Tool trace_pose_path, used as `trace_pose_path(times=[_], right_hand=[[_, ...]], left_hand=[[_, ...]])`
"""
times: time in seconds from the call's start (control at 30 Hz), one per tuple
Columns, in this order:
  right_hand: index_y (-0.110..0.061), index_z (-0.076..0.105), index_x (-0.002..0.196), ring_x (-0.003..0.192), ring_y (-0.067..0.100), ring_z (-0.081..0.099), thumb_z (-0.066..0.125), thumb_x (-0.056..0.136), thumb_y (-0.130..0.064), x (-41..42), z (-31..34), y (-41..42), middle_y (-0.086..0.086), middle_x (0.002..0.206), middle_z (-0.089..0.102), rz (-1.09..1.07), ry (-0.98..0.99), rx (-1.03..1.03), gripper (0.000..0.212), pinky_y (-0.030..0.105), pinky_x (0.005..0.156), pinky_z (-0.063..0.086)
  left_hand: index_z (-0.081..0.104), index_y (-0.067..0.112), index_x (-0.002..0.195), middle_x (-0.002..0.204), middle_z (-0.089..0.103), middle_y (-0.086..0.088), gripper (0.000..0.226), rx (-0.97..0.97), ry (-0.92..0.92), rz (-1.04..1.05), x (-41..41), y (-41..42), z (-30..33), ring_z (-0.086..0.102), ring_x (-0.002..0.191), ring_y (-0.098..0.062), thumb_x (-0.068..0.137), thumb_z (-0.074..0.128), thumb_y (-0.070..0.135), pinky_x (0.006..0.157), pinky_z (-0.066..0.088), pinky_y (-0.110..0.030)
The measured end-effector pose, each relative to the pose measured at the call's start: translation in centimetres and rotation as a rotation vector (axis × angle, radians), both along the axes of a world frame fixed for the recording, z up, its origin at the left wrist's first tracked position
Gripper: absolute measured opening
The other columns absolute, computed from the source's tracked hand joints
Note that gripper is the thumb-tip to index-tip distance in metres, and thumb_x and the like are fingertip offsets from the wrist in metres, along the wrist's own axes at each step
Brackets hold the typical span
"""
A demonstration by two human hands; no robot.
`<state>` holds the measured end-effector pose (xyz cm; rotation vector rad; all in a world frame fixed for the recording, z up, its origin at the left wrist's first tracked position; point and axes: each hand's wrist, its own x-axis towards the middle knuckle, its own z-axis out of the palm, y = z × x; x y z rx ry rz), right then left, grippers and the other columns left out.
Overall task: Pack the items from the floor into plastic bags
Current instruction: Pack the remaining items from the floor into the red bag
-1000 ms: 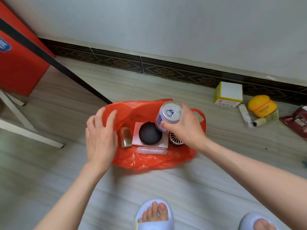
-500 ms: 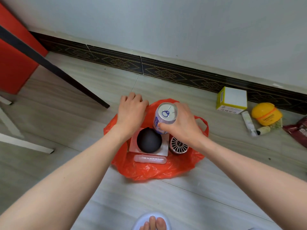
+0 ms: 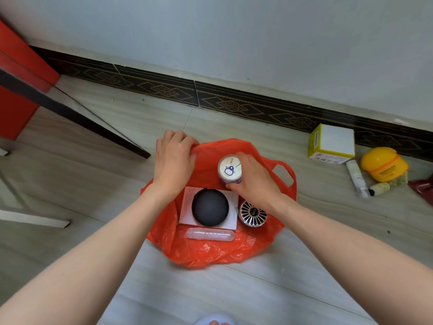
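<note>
An orange plastic bag [image 3: 210, 252] lies open on the floor in front of me. In it are a white box [image 3: 186, 208] with a black round case [image 3: 210, 207] on top, a clear tube [image 3: 209, 234] and a small round silver fan [image 3: 252, 213]. My right hand [image 3: 254, 182] grips a drink can [image 3: 229, 170] upright, low over the bag's far side. My left hand [image 3: 173, 160] holds the bag's far left rim, fingers curled over the plastic.
On the floor at right lie a yellow and white box [image 3: 332, 144], a yellow jar [image 3: 383, 164], a white tube [image 3: 356, 177], a small bottle [image 3: 379, 188] and a dark red packet [image 3: 421, 188]. A dark table leg [image 3: 77, 113] slants in at left, beside a red cabinet [image 3: 16, 90].
My left hand went from the bag's near left side to its far rim and took hold of it. My right hand lowered the can into the bag.
</note>
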<state>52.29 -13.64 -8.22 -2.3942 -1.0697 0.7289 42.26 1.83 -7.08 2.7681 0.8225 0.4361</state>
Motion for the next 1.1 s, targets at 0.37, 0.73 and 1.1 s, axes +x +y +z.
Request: trace_pose_path(times=[0.37,0.73,1.1], right_hand=[[-0.017,0.027,0.143,0.133,0.019,0.035,0.051,0.091,-0.015,0.8,2.6,-4.4,0.002,0.147,0.035,0.013,0.024,0.182,0.057,0.027,0.108,0.027],[-0.003,0.048,0.128,0.116,0.036,0.046,0.052,0.089,-0.008,11.0,-1.1,-20.2,0.019,0.124,0.053,-0.523,-0.191,-0.01,0.039,0.041,0.094,0.038],[-0.004,0.064,0.072,0.058,0.03,0.061,0.089,0.04,-0.008,14.1,-6.5,-21.4,0.011,0.063,0.063,-0.367,-0.388,-0.171,0.041,0.031,0.049,0.05]], left_hand=[[0.053,0.015,0.12,0.116,0.056,-0.009,0.044,0.02,0.104,-0.192,0.8,-4.2,1.6,0.047,0.107,-0.027,0.084,0.045,0.038,0.088,0.028,-0.037],[0.044,0.003,0.13,0.135,0.045,-0.021,0.052,-0.002,0.239,-0.592,12.0,-12.4,0.3,0.045,0.124,-0.038,0.083,0.058,0.023,0.098,0.041,-0.046],[0.023,0.011,0.144,0.152,0.015,-0.016,0.071,-0.001,0.378,-0.593,22.3,-16.4,-4.9,0.006,0.142,-0.031,0.086,0.057,0.034,0.112,0.018,-0.045]])
